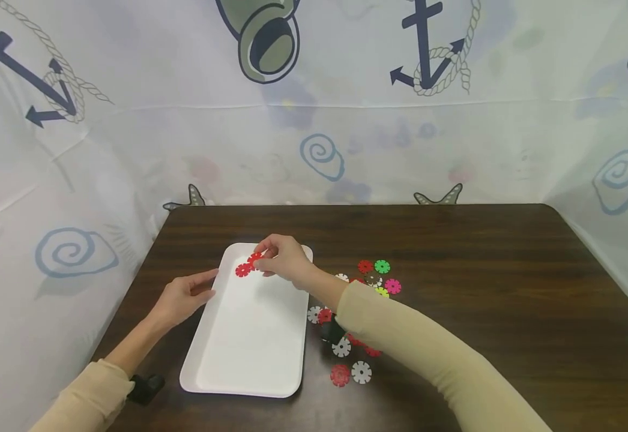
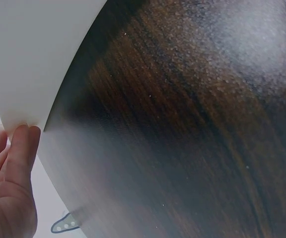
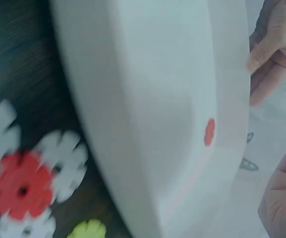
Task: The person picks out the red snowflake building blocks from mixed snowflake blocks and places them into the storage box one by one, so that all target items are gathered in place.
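Note:
A white tray (image 1: 254, 336) lies on the table's left part. My left hand (image 1: 184, 297) touches its left rim, fingers and thumb fairly straight and spread; the left wrist view shows the fingertips (image 2: 21, 136) against the rim. Over the tray's far end, my right hand (image 1: 284, 258) pinches a red notched disc (image 1: 254, 259) between thumb and fingers. Just left of it, another red notched disc (image 1: 242, 270) rests in the tray. At the right edge of the right wrist view, the right hand (image 3: 282, 193) is partly cut off.
Right of the tray lie several loose notched discs: white (image 1: 361, 372), red (image 1: 340, 375), green (image 1: 382, 266), pink (image 1: 392, 286) and yellow. My right forearm hides some of them. The dark wooden table (image 1: 508, 300) meets a patterned cloth (image 1: 373, 150) at its back.

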Demonstrator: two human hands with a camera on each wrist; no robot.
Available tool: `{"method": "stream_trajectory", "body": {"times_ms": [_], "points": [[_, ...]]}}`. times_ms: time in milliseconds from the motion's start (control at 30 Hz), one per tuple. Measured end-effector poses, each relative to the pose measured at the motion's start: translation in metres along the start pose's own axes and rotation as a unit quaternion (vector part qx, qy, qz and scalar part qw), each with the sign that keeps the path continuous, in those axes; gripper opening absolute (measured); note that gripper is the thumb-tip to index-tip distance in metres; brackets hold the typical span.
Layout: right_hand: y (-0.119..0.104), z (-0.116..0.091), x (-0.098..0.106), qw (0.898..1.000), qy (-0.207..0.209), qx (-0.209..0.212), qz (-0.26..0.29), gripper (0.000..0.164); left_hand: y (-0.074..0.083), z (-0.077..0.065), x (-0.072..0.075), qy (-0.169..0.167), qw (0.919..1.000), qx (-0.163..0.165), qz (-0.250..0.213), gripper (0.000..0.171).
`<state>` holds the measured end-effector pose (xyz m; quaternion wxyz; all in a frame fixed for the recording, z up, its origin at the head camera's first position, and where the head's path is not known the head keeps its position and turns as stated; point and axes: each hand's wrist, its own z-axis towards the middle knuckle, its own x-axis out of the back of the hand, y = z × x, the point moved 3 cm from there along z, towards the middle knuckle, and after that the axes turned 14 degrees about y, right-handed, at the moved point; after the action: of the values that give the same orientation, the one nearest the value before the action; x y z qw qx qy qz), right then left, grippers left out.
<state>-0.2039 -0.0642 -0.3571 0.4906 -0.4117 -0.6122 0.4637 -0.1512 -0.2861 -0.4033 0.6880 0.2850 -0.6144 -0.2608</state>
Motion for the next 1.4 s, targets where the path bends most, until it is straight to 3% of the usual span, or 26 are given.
{"method": "stream_trajectory", "body": {"times_ms": [333, 500, 600, 867, 1133, 1400], "points": [[0.012, 0.014, -0.049, 0.998, 0.030, -0.044, -0.023, 0.017, 0.000, 0.001, 0.002, -0.005, 1.0000, -0.008, -0.002, 0.051], [0.021, 0.016, -0.065, 0.995, 0.049, -0.053, -0.073, 0.014, 0.000, 0.001, 0.002, -0.001, 0.9998, -0.018, 0.001, 0.050], [0.025, 0.016, -0.073, 0.991, 0.044, -0.039, -0.117, 0.014, -0.001, 0.001, 0.001, 0.001, 0.9998, -0.018, 0.002, 0.050], [0.037, 0.019, -0.077, 0.975, 0.050, 0.014, -0.216, 0.010, -0.003, 0.000, 0.002, 0.001, 0.9998, -0.015, -0.008, 0.049], [0.040, 0.019, -0.077, 0.969, 0.048, 0.052, -0.238, 0.009, -0.002, 0.002, 0.002, -0.001, 0.9999, -0.014, -0.010, 0.048], [0.042, 0.019, -0.078, 0.966, 0.050, 0.053, -0.249, 0.008, -0.003, 0.001, 0.002, -0.001, 0.9999, -0.008, -0.010, 0.049]]}}
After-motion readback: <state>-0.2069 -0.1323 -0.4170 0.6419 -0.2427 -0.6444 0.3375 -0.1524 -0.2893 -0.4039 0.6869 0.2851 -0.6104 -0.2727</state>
